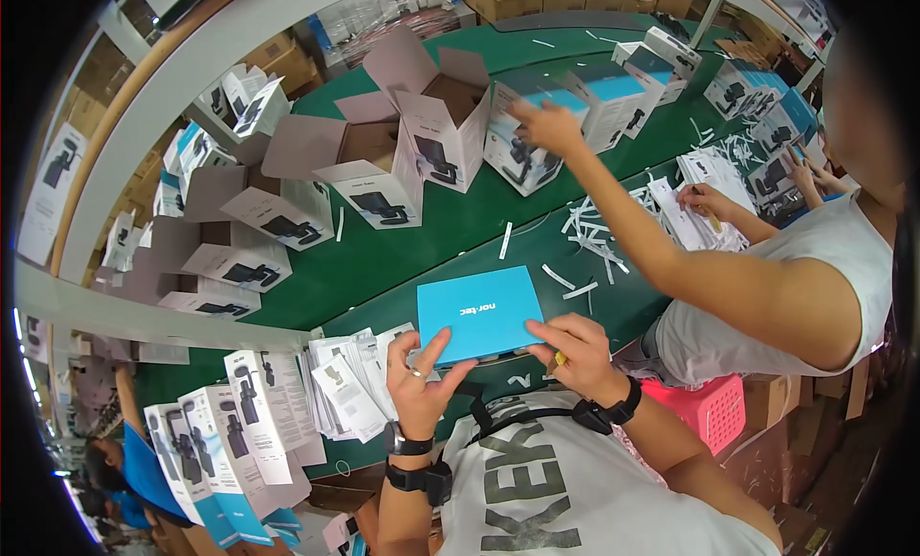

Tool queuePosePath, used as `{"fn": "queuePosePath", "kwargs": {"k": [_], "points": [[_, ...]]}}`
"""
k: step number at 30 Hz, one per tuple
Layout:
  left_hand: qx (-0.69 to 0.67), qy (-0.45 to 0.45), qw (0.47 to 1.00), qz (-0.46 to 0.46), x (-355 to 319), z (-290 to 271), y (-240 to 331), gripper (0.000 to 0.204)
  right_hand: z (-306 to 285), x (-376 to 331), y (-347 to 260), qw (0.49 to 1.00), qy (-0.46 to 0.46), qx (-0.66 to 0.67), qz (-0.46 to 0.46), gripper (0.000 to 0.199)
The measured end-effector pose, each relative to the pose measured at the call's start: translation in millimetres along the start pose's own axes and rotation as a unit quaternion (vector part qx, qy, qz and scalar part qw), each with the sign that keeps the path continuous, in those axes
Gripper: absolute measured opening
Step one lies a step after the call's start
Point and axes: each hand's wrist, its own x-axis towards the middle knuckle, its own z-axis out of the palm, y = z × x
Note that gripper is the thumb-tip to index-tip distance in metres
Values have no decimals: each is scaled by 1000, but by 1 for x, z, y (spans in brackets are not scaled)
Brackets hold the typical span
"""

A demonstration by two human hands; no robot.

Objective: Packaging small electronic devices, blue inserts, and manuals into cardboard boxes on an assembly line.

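Left hand (420,379): fingers (438,346) bent in a narrow pinch on the blue box (479,312) at its near-left corner, ring on one finger; right hand (575,353): fingers likewise closed on the same box at the near-right corner; small yellow item (561,359) by that hand, can't tell what it is.

Box sits flat-face up between both hands, in front of the torso at the near side of the green bench (412,249); can't tell if its underside touches the bench.

Next out: black bands on both wrists; loose white strips (579,291) beyond the right hand; stack of leaflets (350,388) just left of the left hand; printed cartons (216,441) further left, lower.

Far side: row of cartons with raised flaps (379,196) curving left; co-worker on the right, one hand (551,129) at a blue-topped carton (522,149), other on a paper pile (682,225); pink basket (704,412) below the co-worker.
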Motion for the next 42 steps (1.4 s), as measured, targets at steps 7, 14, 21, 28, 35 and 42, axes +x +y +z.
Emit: {"fn": "queuePosePath", "kwargs": {"k": [7,14,21,28,35,42], "points": [[61,33,995,71,-19,15,-10,71,-2,-19,18,999,-17,34,8,47],[182,-70,977,84,-4,4,14,68,-21,-20,23,997,-73,-30,26,53],[191,-231,947,117,46,47,51,80,-6,-22,35,996,-72,-20,-39,52],[231,-278,926,111,43,69,47,89,-4,-41,54,996,-83,1,-40,57],[251,-246,926,138,42,77,48,90,-29,-15,50,990,-128,65,0,39],[268,-236,927,115,51,86,57,88,-40,64,25,983,131,-26,123,33]]}}
